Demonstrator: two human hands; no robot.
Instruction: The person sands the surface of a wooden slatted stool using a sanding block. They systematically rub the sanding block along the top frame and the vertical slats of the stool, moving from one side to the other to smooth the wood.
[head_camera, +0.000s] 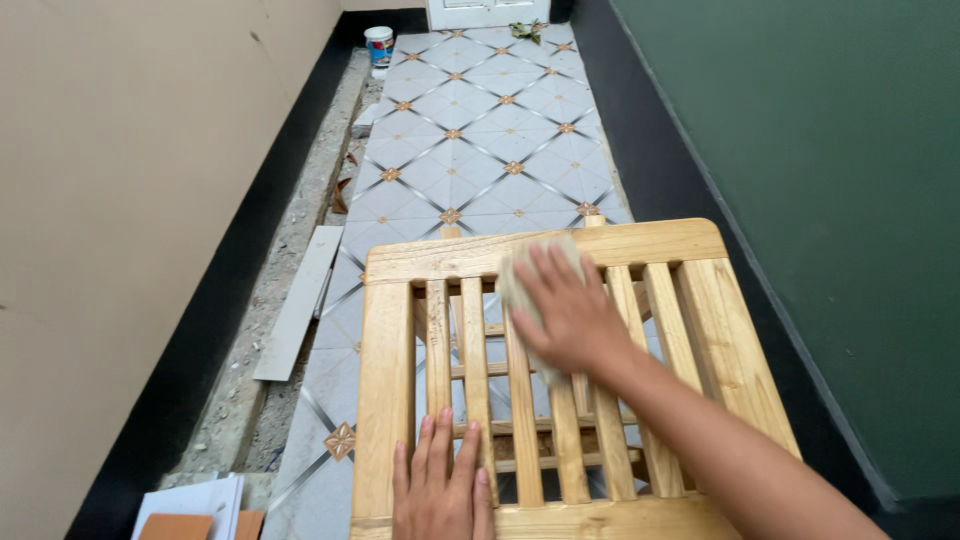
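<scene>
Left hand (440, 485) flat, fingers spread, holding nothing, on slatted wooden frame (690, 240).
Right hand (570, 310) presses pale cloth (512, 275) against slats, fingers extended.

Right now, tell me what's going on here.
A person leans over a slatted wooden frame standing on a tiled floor between two walls. The right hand presses a pale cloth flat against the slats near the top rail. The left hand lies flat on the slats by the near rail. A cup stands far off by the left wall, and papers lie at lower left.
</scene>
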